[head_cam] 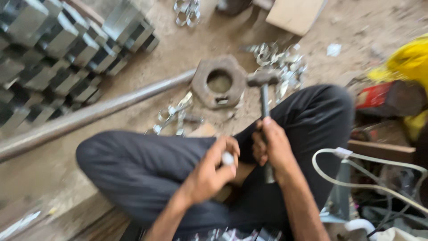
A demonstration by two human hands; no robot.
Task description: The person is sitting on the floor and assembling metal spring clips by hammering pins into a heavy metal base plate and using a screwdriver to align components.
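I sit cross-legged in dark trousers on a dusty floor. My right hand point(270, 143) grips the handle of a hammer point(264, 85), whose head hangs just right of a big rusty hexagonal nut point(201, 91) lying on the floor. My left hand point(213, 169) is closed over my lap and pinches a small shiny metal piece point(228, 158). Loose bright metal clamps point(174, 114) lie in front of my left knee, and more metal clamps point(285, 60) lie beyond the hammer head. The picture is blurred by motion.
A long steel pipe point(89, 114) runs diagonally across the floor. Stacked folded sheet-metal pieces point(53, 49) fill the top left. A cardboard piece point(294, 15) lies at the top. At right are a white cable point(356, 172), a red object point(379, 94) and yellow cloth point(408, 60).
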